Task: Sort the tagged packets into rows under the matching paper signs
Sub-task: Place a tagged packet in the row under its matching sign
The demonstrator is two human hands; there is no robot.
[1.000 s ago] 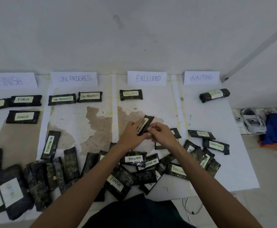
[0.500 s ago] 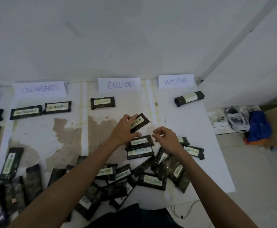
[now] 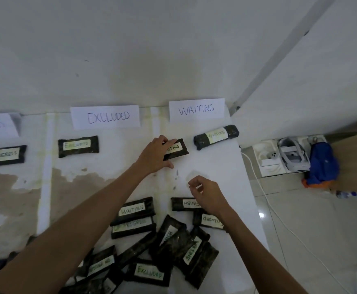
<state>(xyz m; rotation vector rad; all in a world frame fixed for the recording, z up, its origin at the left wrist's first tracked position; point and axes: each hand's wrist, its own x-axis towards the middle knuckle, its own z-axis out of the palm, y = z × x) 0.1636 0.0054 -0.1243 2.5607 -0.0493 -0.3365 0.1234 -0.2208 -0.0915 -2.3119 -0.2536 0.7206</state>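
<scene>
My left hand (image 3: pixel 155 154) grips a dark packet tagged WAITING (image 3: pixel 177 148) and holds it down on the white sheet under the WAITING sign (image 3: pixel 196 110). Just to its right lies another WAITING packet (image 3: pixel 215 136). My right hand (image 3: pixel 206 194) hovers lower down with fingers loosely curled and holds nothing. Under the EXCLUDED sign (image 3: pixel 105 117) lies one EXCLUDED packet (image 3: pixel 78 146). An ON PROGRESS packet (image 3: pixel 3 155) sits at the far left. A heap of unsorted packets (image 3: pixel 162 245) lies near the front edge.
The white sheet's right edge (image 3: pixel 249 187) drops to a tiled floor with a white cable (image 3: pixel 264 192). A box holding a white headset (image 3: pixel 290 155) and a blue bag (image 3: pixel 321 166) sit on the floor to the right. Brown stains (image 3: pixel 67 187) mark the sheet.
My left hand carried the WAITING packet up and to the right, down onto the sheet beside the first WAITING packet. My right hand let go and stayed back. The view swung right.
</scene>
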